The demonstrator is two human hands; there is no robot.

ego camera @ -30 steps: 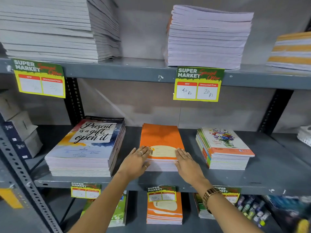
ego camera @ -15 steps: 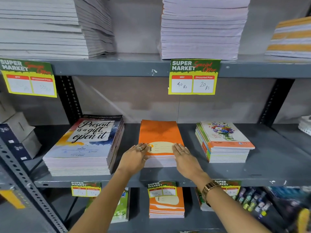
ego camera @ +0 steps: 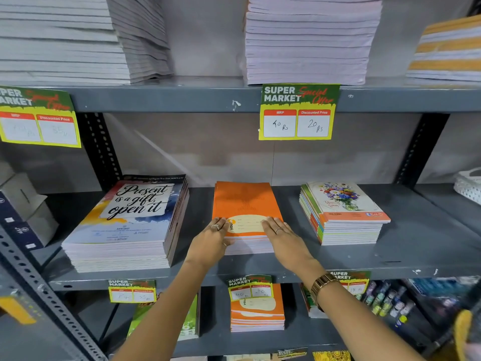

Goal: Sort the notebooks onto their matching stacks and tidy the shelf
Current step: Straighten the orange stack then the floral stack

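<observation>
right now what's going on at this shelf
A person is squaring up the orange notebook stack in the middle of the grey shelf. The left hand and the right hand lie flat on its front corners, fingers open. The "Present is a gift" stack sits to the left and the flower-cover stack to the right, each apart from it.

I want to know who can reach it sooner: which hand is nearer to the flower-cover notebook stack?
Right. The right hand lies on the orange stack's right front corner, the side facing the flower-cover stack. The left hand is on the far left corner.
</observation>
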